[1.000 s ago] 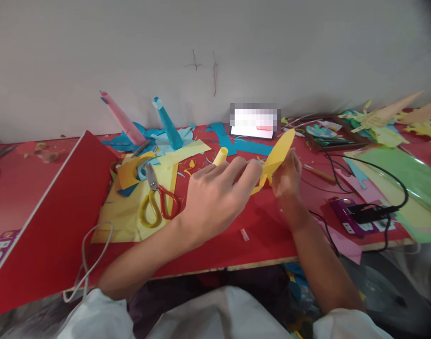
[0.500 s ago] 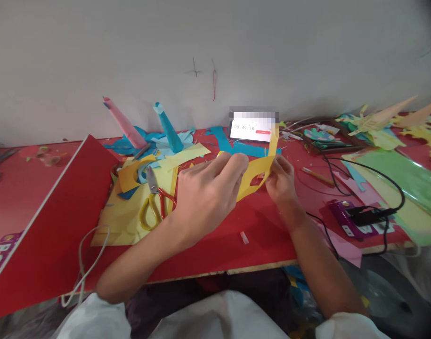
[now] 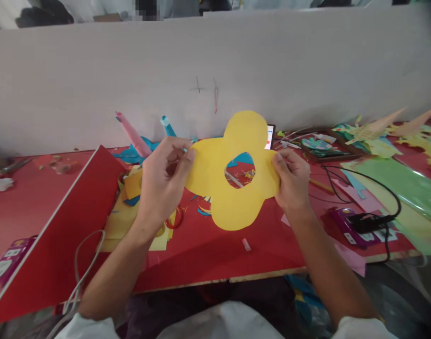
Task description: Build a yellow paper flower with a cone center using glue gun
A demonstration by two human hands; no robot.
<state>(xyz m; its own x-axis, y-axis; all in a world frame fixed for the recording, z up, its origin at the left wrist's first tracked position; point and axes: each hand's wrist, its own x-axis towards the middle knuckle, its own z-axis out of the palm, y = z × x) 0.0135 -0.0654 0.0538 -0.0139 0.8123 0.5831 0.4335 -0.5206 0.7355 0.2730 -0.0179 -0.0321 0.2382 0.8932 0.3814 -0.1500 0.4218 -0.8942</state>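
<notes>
I hold a yellow paper flower [image 3: 236,205] up in the middle of the frame, its face toward me, one rounded petal at the top, one at the bottom and one at each side. Through the hole in its centre I see blue paper, red tabletop and small scraps. My left hand [image 3: 166,174] pinches the left petal between thumb and fingers, and my right hand [image 3: 292,178] grips the right petal the same way. The flower is clear of the red table [image 3: 208,263] and hides part of a lit phone [image 3: 270,136] behind its upper right edge.

Below the flower, toward the bottom centre, lies a small pale pink piece [image 3: 246,245]. By my left wrist, the red handle [image 3: 181,217] of the scissors shows; the rest is mostly covered. Left of centre, a pink paper cone [image 3: 132,134] and a blue cone [image 3: 168,125] lean in front of the grey wall [image 3: 130,66]. A red board [image 3: 67,230] slants across the lower left. At the right sit a purple power strip [image 3: 351,228] with a black plug and, above it, a green sheet [image 3: 399,176].
</notes>
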